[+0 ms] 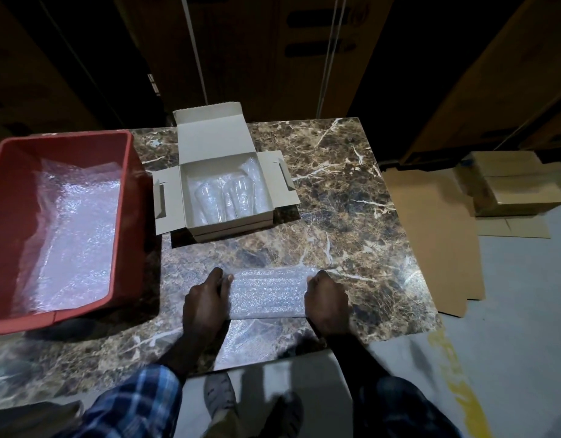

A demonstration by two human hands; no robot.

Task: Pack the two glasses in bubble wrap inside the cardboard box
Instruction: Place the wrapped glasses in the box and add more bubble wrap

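An open grey cardboard box [266,184] stands at the back of the marble table [352,197], lid and side flaps spread. Inside it lie two clear glasses, the left glass [208,200] and the right glass [241,196], side by side on bubble wrap. Near the table's front edge lies a folded sheet of bubble wrap [268,294]. My left hand [205,303] grips its left end with curled fingers. My right hand [326,301] grips its right end the same way. A flat part of the sheet extends toward me under the fold.
A red plastic bin [127,216] holding more bubble wrap [74,235] stands on the table's left side. Flattened cardboard [437,241] and stacked boxes [513,188] lie on the floor to the right. Tall cartons stand behind the table.
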